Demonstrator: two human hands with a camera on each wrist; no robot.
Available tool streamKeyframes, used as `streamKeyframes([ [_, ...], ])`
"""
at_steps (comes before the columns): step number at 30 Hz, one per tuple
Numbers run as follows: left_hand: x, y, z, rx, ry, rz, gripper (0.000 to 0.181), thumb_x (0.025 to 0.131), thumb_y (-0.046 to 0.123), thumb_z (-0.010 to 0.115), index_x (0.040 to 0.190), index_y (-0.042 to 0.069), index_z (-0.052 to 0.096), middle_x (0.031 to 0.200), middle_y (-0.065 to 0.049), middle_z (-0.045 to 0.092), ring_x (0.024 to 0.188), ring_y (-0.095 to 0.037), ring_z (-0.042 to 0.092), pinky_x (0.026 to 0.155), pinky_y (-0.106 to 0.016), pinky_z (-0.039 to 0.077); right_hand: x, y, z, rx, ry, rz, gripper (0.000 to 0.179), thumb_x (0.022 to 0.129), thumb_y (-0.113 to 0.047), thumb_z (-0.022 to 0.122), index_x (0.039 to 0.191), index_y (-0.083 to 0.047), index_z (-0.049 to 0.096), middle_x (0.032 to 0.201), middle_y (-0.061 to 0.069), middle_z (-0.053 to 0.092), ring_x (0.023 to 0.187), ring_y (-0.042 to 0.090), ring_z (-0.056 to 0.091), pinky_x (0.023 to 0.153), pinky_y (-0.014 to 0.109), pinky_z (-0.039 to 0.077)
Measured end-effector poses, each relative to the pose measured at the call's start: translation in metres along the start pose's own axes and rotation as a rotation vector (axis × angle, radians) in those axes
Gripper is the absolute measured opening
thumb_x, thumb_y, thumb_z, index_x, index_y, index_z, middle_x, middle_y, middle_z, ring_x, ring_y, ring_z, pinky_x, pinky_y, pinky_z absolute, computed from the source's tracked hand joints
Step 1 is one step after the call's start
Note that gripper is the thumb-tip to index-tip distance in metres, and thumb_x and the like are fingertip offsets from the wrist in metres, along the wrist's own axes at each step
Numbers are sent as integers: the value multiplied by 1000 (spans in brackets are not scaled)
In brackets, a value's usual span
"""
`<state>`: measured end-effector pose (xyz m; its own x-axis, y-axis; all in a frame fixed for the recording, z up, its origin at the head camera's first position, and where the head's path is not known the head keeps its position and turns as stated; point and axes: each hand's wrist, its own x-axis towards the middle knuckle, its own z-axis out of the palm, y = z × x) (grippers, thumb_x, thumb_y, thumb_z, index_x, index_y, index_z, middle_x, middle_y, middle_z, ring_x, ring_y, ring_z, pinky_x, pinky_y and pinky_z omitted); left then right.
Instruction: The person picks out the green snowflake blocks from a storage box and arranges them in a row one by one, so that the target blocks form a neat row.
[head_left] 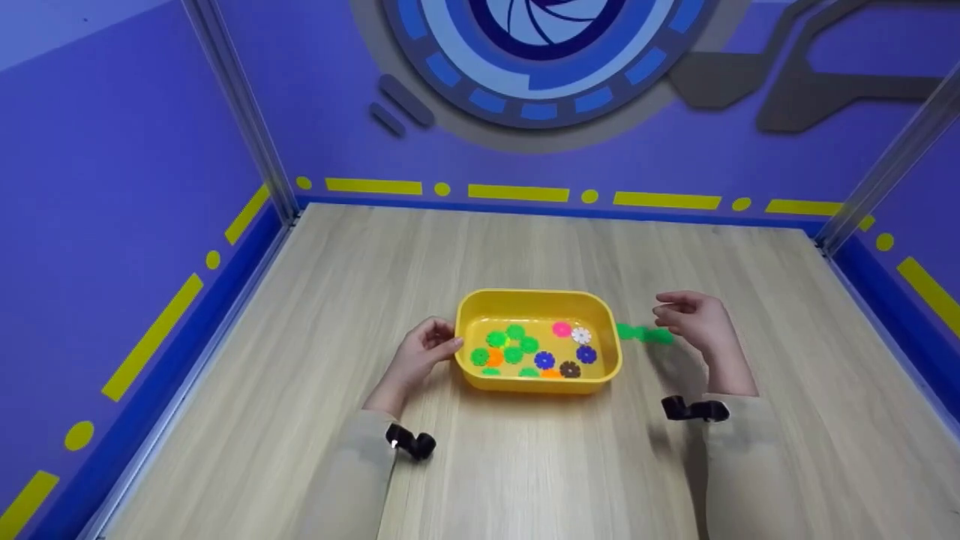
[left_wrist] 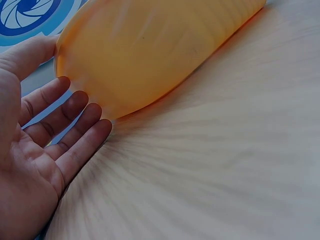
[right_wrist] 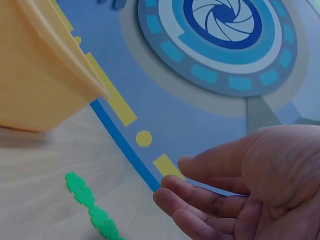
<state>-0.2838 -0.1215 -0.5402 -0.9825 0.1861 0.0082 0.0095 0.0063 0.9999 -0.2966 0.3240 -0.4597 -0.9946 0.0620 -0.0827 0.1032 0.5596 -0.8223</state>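
A yellow plastic tub [head_left: 536, 385] stands on the table, with flower-shaped plastic discs [head_left: 513, 354] inside: green, orange, pink, white, purple and brown. At its left end my left hand [head_left: 426, 352] holds the tub, thumb at the rim and fingertips against the outer wall [left_wrist: 150, 50]. Right of the tub, a short chain of linked green discs [head_left: 645, 334] lies on the wood; the right wrist view shows the chain [right_wrist: 90, 204] too. My right hand [head_left: 697, 319] hovers above and beside the chain's right end, fingers loosely bent, nothing seen between them.
The light wood tabletop [head_left: 525, 465] runs back to a blue-purple printed wall [head_left: 360, 142]. Similar panels flank it, joined by metal corner posts [head_left: 255, 112]. Small black devices [head_left: 694, 409] are strapped at both wrists.
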Motion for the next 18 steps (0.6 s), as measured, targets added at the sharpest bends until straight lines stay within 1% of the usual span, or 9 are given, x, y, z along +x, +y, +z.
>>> streamKeyframes([
  [5,0,0,0,5,4,12,26,95,14,73,113,0,60,107,-5,62,99,-15,63,86,-26,60,-1,-10,8,0,-5,-37,45,101,-21,65,139,2,59,126,24,68,85,-2,68,77,14,55],
  [9,0,1,1,2,12,6,25,94,10,72,113,-1,60,106,-4,62,99,-14,63,85,-26,60,-1,-16,17,-12,-11,-56,43,100,-20,66,137,1,61,125,24,68,87,2,69,77,14,56],
  [15,1,1,2,4,14,5,26,94,8,72,114,-3,60,106,-3,62,97,-13,62,85,-25,59,-2,-29,34,-22,-38,-85,38,100,-17,67,134,0,63,123,23,69,97,19,71,79,17,56],
  [18,1,1,2,2,14,6,27,95,9,72,115,-3,59,106,-3,62,97,-12,62,84,-25,59,-3,-37,44,-19,-54,-82,36,100,-16,66,133,-2,64,125,22,68,105,25,69,84,19,57],
])
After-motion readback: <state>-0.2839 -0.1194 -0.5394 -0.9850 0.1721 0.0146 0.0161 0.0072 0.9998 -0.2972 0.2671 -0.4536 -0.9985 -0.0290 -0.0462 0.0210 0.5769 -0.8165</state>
